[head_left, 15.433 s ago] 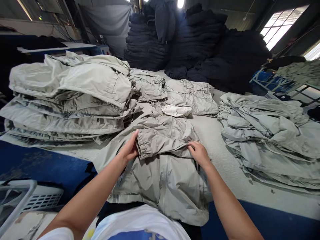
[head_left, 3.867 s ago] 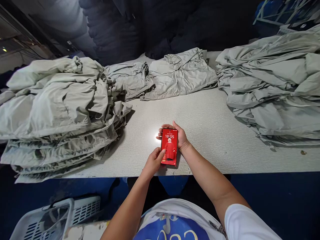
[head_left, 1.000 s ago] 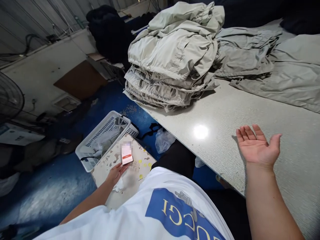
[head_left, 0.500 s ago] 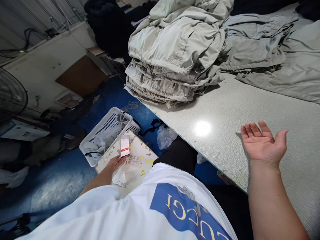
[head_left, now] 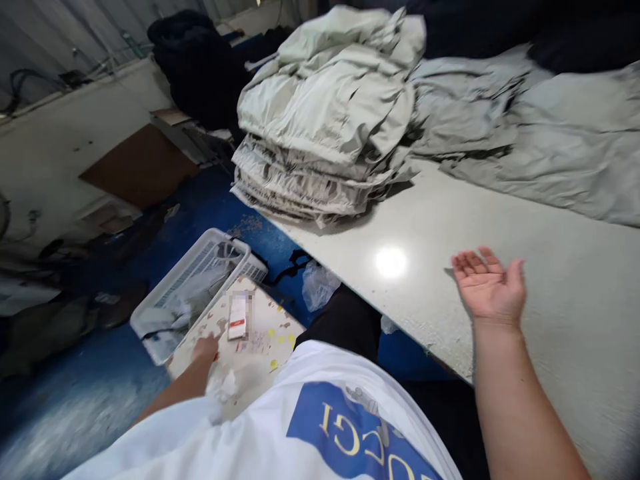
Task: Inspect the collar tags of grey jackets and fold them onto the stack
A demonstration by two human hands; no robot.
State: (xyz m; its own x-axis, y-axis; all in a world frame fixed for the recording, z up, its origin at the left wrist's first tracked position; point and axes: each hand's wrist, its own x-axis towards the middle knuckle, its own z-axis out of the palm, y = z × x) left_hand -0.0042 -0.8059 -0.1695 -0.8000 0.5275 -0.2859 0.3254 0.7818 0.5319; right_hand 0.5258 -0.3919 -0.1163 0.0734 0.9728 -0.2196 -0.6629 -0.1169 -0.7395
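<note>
My right hand (head_left: 487, 283) rests palm up on the pale table (head_left: 425, 220), its fingers loosely curled and apart, with nothing in it. Down to the left, my left hand (head_left: 206, 348) is over a speckled, stained board-like surface (head_left: 260, 310). One finger is stretched out; the others are blurred, and I see nothing held. Just beyond that hand lies a phone (head_left: 238, 319) with a lit white and red screen, apart from the fingers. A crumpled white scrap, perhaps tissue (head_left: 223, 385), sits close by the left wrist.
A tall stack of light grey-green garments (head_left: 330, 113) stands at the table's left edge, with more folded garments (head_left: 560, 147) behind. On the blue floor are a white plastic basket (head_left: 155, 293) with clear bags in it and a clear plastic bag (head_left: 319, 285). Brown cardboard (head_left: 137, 167) leans by the wall.
My left hand has drawn back from the phone's lower edge, leaving the phone lying on the surface. My right hand stays palm up on the table. The whole view has shifted slightly.
</note>
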